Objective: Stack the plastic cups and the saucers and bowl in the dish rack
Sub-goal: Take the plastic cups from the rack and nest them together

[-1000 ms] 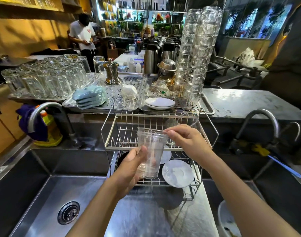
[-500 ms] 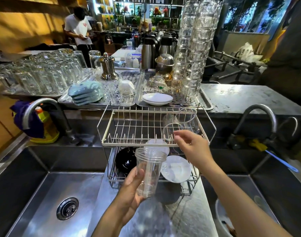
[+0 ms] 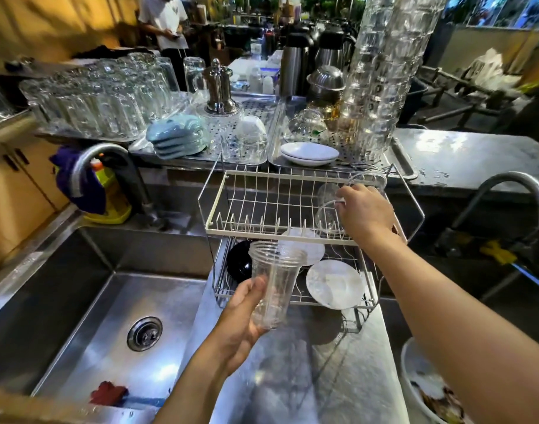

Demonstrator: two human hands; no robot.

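Reference = dish rack, two-tier wire, sitting on the steel divider between the sinks.

Left of the rack: sink basin, drain in view, a red rag at its near edge. Not part of the job.

In front of the rack's lower tier: left hand wrapped around the lower half of a clear plastic cup stack, mouth up, tilted slightly toward the rack. Fingers curled shut on the wall, thumb across the front. Looks like at least two cups nested, hard to count through clear plastic. Held low with the mouth free, probably so the next cup drops straight in.

Lower tier, behind that stack: black bowl at the left end, two white saucers leaning on edge to its right. Not stacked yet.

Upper tier, right end: right hand reaching in, fingertips pinching the rim of a loose clear cup lying on its side on the wires. Another clear cup sits just behind it, at the back corner.

Judgement: step in hand is collecting cups into the left-hand stack; saucers and bowl come after. Risk: thin wet plastic, rim pinch can slip.
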